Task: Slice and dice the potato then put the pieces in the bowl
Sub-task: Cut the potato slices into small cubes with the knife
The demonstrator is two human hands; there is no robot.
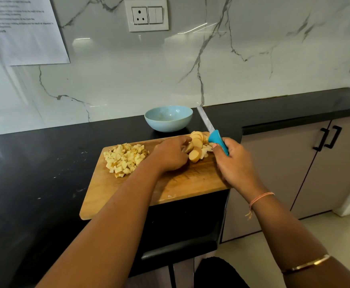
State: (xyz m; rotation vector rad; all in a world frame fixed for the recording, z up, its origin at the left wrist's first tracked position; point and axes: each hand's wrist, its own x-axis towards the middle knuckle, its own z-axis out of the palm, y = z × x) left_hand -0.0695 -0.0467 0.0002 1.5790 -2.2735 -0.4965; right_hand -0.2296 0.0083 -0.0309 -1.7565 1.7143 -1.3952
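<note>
From the head view, the left hand [170, 155] is curled over a leaning row of potato slices [197, 146] at the far right corner of the cutting board [190, 181], fingertips bunched on the nearest ones. The right hand [235, 163] is wrapped round the blue handle of the knife [211, 132], with the blade lifted off the board and pointing up and away toward the wall. The main danger is probably the blade coming down close to those bunched fingertips, since the slices are small, rounded and overlapping and could slide or topple under pressure. They also sit near the board's far edge, so a push could roll one onto the counter [35, 173]. The diced potato [125, 160] is heaped near the board's left edge, and a careless sweep could scatter cubes there. The bowl [168, 118] stands just beyond the board and looks empty, so every piece has yet to be carried across that gap.
</note>
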